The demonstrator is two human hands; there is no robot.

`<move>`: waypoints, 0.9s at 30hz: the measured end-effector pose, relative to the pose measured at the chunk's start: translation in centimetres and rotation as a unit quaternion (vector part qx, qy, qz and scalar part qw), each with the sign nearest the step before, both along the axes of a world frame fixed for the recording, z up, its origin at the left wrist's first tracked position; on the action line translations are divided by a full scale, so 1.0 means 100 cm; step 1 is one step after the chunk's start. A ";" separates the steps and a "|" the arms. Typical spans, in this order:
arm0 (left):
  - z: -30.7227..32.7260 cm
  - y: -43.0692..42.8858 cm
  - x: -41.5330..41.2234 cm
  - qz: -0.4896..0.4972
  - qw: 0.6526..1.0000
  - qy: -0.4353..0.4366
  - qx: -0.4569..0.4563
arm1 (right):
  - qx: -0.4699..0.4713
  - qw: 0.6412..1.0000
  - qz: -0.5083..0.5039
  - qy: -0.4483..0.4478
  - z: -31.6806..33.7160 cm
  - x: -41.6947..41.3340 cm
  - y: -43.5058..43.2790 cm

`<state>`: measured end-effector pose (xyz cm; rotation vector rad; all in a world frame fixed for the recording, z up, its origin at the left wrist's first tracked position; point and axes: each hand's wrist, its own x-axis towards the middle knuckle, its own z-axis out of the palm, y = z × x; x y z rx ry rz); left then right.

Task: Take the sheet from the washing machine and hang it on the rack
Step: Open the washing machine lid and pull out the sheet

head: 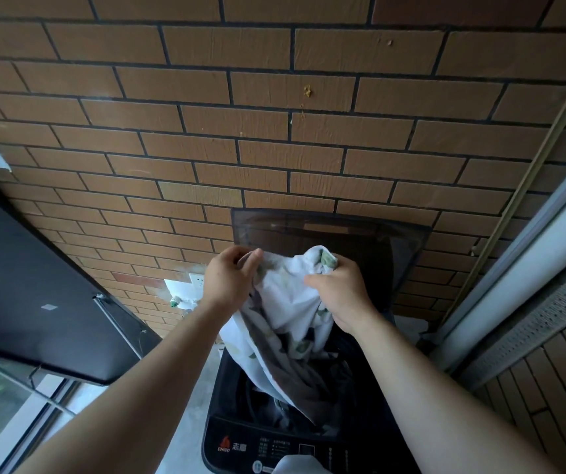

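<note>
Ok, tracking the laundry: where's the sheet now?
Head view, centre: the sheet hangs between the left hand and right hand, its lower end inside the open washing machine.

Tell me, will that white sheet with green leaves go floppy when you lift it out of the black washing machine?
Probably floppy: the white leaf-print sheet sags in folds between the left hand and right hand gripping it. Likely heavy for cloth, since a long bunch trails down into the black washing machine, perhaps damp.

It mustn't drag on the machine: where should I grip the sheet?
Probably the bunched top edge of the sheet, from above, a hand each side, as the left hand and right hand hold it: the rest hangs down into the washing machine.
</note>
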<state>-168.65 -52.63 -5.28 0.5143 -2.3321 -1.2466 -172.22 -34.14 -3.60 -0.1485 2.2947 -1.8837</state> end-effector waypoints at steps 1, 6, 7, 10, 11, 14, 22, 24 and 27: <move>0.000 0.000 0.001 0.000 1.000 -0.002 0.001 | -0.017 1.000 0.011 -0.012 0.000 0.001 0.000; -0.002 -0.001 0.001 0.015 1.000 -0.002 0.023 | -0.093 0.987 0.071 -0.107 -0.001 0.003 -0.003; -0.001 -0.001 0.002 0.018 0.999 0.000 0.028 | -0.076 0.985 0.096 -0.124 0.000 0.002 -0.003; 0.002 -0.001 0.002 0.021 0.999 0.002 0.032 | 0.034 0.983 0.147 -0.101 0.001 0.003 -0.001; 0.003 -0.001 0.002 0.020 0.999 0.002 0.029 | 0.033 0.986 0.139 -0.083 0.001 0.003 0.000; 0.002 -0.002 0.003 0.021 0.999 0.003 0.027 | -0.040 0.992 0.112 -0.048 0.007 0.004 0.000; -0.001 -0.010 -0.001 0.030 0.998 0.009 0.050 | -0.033 0.980 0.184 -0.061 0.014 0.005 0.002; 0.001 -0.011 -0.002 0.027 0.998 0.007 0.050 | 0.040 0.963 0.258 -0.065 0.016 0.004 0.004; 0.004 -0.009 -0.004 0.027 0.998 0.005 0.055 | 0.133 0.941 0.309 -0.026 0.015 0.003 0.004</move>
